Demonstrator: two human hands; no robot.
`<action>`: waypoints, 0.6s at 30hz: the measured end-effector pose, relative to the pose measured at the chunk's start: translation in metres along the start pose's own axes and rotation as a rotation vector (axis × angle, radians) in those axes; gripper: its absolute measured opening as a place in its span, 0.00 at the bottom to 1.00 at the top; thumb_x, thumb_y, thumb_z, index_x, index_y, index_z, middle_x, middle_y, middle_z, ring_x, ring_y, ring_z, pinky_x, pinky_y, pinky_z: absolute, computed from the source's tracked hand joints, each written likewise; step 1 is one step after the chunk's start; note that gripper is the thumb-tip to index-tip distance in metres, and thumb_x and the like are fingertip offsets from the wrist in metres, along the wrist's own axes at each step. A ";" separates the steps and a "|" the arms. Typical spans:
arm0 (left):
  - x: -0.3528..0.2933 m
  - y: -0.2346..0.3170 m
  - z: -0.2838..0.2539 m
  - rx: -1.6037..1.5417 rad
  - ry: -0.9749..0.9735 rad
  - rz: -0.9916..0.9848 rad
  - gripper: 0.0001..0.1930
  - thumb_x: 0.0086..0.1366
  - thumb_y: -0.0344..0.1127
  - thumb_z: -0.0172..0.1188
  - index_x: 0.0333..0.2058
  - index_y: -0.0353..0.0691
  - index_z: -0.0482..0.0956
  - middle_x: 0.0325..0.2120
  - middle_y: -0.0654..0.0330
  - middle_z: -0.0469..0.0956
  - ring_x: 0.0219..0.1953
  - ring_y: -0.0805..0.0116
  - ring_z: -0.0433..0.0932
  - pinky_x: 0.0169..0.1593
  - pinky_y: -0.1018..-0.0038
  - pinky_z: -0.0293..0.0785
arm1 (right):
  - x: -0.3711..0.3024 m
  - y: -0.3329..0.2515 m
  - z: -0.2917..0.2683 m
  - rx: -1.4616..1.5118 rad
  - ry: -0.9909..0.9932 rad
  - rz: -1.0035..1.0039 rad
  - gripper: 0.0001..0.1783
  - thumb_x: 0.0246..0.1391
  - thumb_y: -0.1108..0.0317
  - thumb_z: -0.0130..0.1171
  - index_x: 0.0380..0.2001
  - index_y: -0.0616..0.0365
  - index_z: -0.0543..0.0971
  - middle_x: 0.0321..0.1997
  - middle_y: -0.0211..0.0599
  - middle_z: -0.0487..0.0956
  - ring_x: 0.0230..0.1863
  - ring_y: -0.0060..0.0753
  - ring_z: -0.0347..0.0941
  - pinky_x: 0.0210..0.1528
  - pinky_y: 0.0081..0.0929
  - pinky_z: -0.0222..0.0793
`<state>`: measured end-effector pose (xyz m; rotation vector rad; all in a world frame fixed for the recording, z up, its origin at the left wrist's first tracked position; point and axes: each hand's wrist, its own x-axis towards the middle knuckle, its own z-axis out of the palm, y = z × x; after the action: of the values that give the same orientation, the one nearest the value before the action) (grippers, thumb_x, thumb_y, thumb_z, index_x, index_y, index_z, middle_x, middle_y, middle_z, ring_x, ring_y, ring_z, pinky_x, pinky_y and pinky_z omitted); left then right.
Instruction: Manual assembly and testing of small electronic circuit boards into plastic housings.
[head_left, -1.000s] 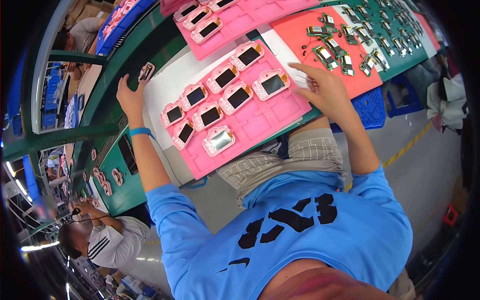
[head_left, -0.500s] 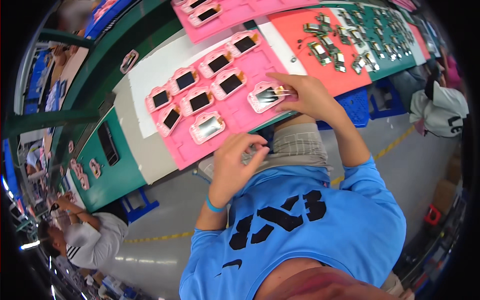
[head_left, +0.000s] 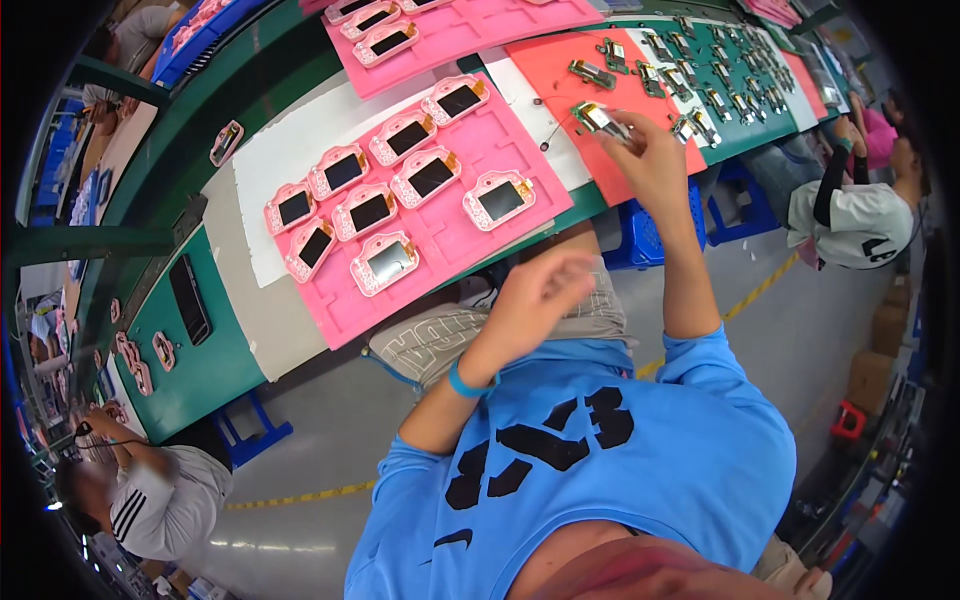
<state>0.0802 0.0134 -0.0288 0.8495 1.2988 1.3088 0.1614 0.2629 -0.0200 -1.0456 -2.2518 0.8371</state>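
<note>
My right hand (head_left: pixel 652 165) reaches over the orange-red sheet (head_left: pixel 535 50), its fingers closed on a green circuit board (head_left: pixel 598 118) with a silver block on it; thin wires trail nearby. The fingertips partly cover the board. My left hand (head_left: pixel 545 300) hovers in front of my lap, blurred by motion, with no object visible in it. On the pink tray (head_left: pixel 340 318) lie several pink handheld-console-shaped housings with dark screens. The nearest one to my right hand is the housing (head_left: pixel 500 200) at the tray's right end, with a grey screen.
Several more circuit boards (head_left: pixel 735 100) lie on the green table at the right. A second pink tray (head_left: pixel 450 50) with housings stands behind. At left are a black phone-like slab (head_left: pixel 190 298) and loose pink housings (head_left: pixel 132 365). Other people sit at both sides; a blue stool (head_left: pixel 640 240) stands below.
My right hand has left the rightmost housing and moved up and right to the circuit boards, taking hold of one. My left hand has moved right, away from the tray's edge.
</note>
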 end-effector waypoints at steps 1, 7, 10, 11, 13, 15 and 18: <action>0.011 -0.005 0.003 -0.240 0.050 -0.030 0.17 0.77 0.38 0.59 0.59 0.37 0.81 0.42 0.60 0.85 0.35 0.74 0.77 0.39 0.77 0.74 | -0.009 -0.001 0.000 0.129 0.003 0.003 0.24 0.58 0.59 0.77 0.53 0.61 0.87 0.20 0.24 0.74 0.21 0.20 0.64 0.25 0.21 0.58; 0.061 -0.019 0.020 -0.485 0.194 0.095 0.23 0.83 0.43 0.53 0.65 0.30 0.72 0.51 0.51 0.85 0.43 0.69 0.83 0.43 0.76 0.81 | -0.065 -0.021 0.012 0.468 -0.015 0.146 0.19 0.58 0.67 0.77 0.50 0.63 0.87 0.20 0.23 0.74 0.21 0.16 0.61 0.25 0.18 0.54; 0.066 -0.005 0.024 -0.484 0.344 0.096 0.23 0.84 0.42 0.50 0.67 0.31 0.71 0.47 0.50 0.84 0.38 0.70 0.81 0.40 0.75 0.81 | -0.094 -0.034 0.005 0.391 -0.124 0.132 0.18 0.57 0.70 0.76 0.50 0.62 0.88 0.19 0.23 0.74 0.22 0.15 0.62 0.25 0.17 0.54; 0.066 -0.003 0.025 -0.482 0.396 0.096 0.23 0.84 0.42 0.49 0.67 0.32 0.71 0.46 0.50 0.83 0.36 0.70 0.80 0.39 0.75 0.81 | -0.100 -0.036 0.003 0.321 -0.193 0.088 0.18 0.56 0.71 0.76 0.49 0.62 0.88 0.19 0.24 0.74 0.22 0.15 0.62 0.26 0.16 0.54; 0.063 -0.003 0.026 -0.511 0.396 0.102 0.22 0.84 0.42 0.50 0.65 0.32 0.72 0.45 0.50 0.83 0.35 0.71 0.80 0.37 0.76 0.80 | -0.108 -0.033 0.003 0.471 -0.230 0.048 0.17 0.56 0.69 0.75 0.49 0.62 0.88 0.20 0.24 0.77 0.23 0.14 0.64 0.27 0.14 0.57; 0.057 -0.005 0.025 -0.569 0.391 0.116 0.20 0.84 0.42 0.50 0.62 0.32 0.74 0.43 0.51 0.83 0.33 0.72 0.79 0.34 0.78 0.78 | -0.096 -0.021 -0.011 0.407 -0.200 0.062 0.15 0.59 0.68 0.73 0.48 0.63 0.89 0.22 0.26 0.79 0.24 0.15 0.66 0.28 0.13 0.59; 0.049 -0.010 0.020 -0.521 0.345 0.125 0.18 0.84 0.41 0.50 0.59 0.33 0.76 0.41 0.52 0.83 0.31 0.73 0.78 0.31 0.79 0.76 | -0.070 -0.013 -0.019 0.408 -0.240 0.122 0.14 0.62 0.66 0.70 0.46 0.63 0.88 0.26 0.27 0.81 0.25 0.15 0.67 0.29 0.13 0.61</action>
<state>0.0924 0.0640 -0.0447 0.3508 1.0881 1.8462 0.2078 0.2062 -0.0109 -0.9324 -2.0863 1.4694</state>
